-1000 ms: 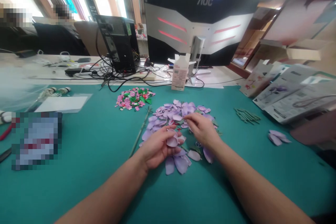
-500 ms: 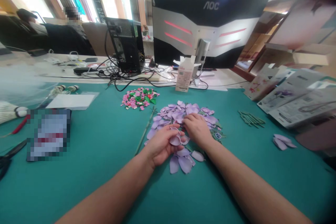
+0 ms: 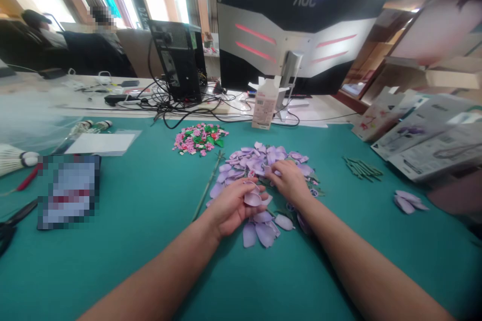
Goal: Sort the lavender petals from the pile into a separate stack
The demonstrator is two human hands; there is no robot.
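Observation:
My left hand (image 3: 233,206), palm turned up, has its fingers curled around a few pale purple plastic petals (image 3: 253,198). Just right of it, my right hand (image 3: 290,180) reaches over a heap of purple petals (image 3: 241,159), thumb and fingers pinched on a petal (image 3: 267,170) at the heap's edge. Below both hands lies a cluster of loose petals (image 3: 266,234), with a single petal (image 3: 284,222) beside it. Small round purple pieces (image 3: 314,192) and green bits show partly beneath my right wrist. A long green stem (image 3: 208,185) lies left of the heap.
Pink and green small pieces (image 3: 199,139) form another pile behind. Green sticks (image 3: 362,168) and a few petals (image 3: 409,201) lie at right, near printed boxes (image 3: 417,135). An opened carton (image 3: 264,105) stands before the monitor (image 3: 301,30). Scissors (image 3: 18,216) and a shuttlecock (image 3: 18,159) are at left.
My right hand has drawn back slightly to the right and down from the heap, a petal at its fingertips. My left hand stays nearly in place with its petals.

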